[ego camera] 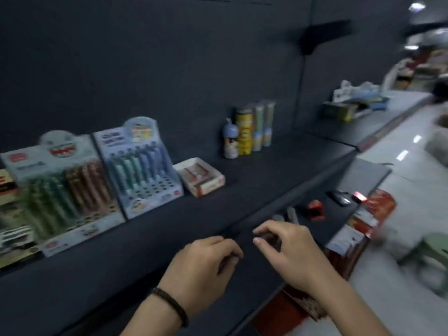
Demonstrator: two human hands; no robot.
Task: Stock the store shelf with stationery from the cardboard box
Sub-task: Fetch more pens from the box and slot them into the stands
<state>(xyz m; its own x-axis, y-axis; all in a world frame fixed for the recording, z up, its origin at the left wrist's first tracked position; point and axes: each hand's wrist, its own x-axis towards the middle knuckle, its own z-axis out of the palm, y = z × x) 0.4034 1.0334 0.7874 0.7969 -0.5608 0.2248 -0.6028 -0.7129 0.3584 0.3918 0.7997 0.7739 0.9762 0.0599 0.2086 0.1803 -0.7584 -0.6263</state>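
Note:
The frame is blurred by motion. Both my hands hover over the front edge of the dark store shelf (pixel 278 170). My left hand (pixel 206 260), with a dark braided bracelet on the wrist, has its fingers curled under. My right hand (pixel 286 248) is just to its right, thumb and fingers bent toward each other. Something dark shows under the fingers of each hand, but I cannot tell whether it is an item or shadow. A red and white printed box (pixel 356 229) stands open at the right end of the lower shelf.
On the shelf stand two pen display packs (pixel 70 190) (pixel 140 166), a small white and red tray box (pixel 201 177) and several tubes and cans (pixel 249 129). The lower shelf holds a red stamp (pixel 315 209) and dark markers (pixel 291 213). A green stool (pixel 429 253) is on the floor.

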